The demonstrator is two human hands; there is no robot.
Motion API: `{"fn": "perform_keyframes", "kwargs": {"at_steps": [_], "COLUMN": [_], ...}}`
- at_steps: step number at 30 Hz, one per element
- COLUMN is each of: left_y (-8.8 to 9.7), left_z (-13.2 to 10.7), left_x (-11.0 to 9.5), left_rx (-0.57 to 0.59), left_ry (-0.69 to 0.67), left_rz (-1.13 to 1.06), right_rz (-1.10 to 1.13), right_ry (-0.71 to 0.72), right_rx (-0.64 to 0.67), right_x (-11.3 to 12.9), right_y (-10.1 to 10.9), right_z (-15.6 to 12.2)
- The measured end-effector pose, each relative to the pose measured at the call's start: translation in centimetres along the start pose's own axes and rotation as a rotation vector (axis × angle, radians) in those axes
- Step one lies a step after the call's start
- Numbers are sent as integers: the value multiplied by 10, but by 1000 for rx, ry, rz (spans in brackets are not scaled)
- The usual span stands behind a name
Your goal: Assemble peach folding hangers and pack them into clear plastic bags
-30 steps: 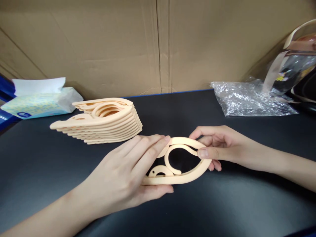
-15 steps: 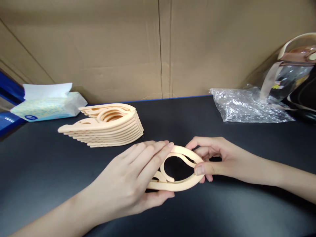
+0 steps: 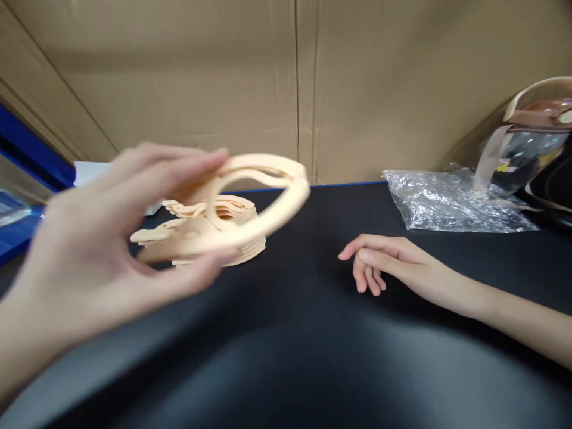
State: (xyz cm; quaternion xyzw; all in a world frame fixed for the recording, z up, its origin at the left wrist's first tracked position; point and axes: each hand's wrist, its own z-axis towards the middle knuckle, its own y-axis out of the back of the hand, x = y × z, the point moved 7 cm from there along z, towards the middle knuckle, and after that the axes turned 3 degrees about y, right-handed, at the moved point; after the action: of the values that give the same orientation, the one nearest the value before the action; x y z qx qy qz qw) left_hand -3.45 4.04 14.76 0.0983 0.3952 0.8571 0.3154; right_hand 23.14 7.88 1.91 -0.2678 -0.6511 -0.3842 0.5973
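My left hand (image 3: 102, 238) is raised close to the camera, motion-blurred, gripping a peach plastic folded hanger (image 3: 263, 205) between fingers and thumb. It hovers above and in front of a stack of several matching hangers (image 3: 243, 244) lying on the black table (image 3: 313, 357). My right hand (image 3: 384, 262) rests on the table to the right, fingers loosely curled and apart, holding nothing.
A cardboard wall (image 3: 268, 77) closes off the back. A crumpled clear plastic bag (image 3: 447, 199) lies at the back right beside a dark shiny bag (image 3: 531, 143). A blue frame (image 3: 31, 155) and part of a white tissue pack (image 3: 87, 170) show at the left.
My left hand lifted the hanger off the table and carried it up and left toward the stack. My right hand let go of it and stayed on the table.
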Motion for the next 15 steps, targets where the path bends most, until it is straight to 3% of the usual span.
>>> {"fn": "perform_keyframes", "kwargs": {"at_steps": [1, 3, 6, 15], "left_y": [6, 7, 4, -9], "left_z": [3, 7, 6, 5], "left_x": [15, 39, 62, 75], "left_rx": [-7, 87, 186, 325], "left_ry": [79, 192, 328, 272], "left_rz": [-1, -8, 10, 65], "right_rz": [-7, -26, -46, -69], "right_ry": [2, 6, 4, -18], "right_rx": [12, 38, 53, 70], "right_x": [-1, -1, 1, 2], "right_y": [-1, -2, -3, -4], "right_z": [0, -2, -3, -4]}}
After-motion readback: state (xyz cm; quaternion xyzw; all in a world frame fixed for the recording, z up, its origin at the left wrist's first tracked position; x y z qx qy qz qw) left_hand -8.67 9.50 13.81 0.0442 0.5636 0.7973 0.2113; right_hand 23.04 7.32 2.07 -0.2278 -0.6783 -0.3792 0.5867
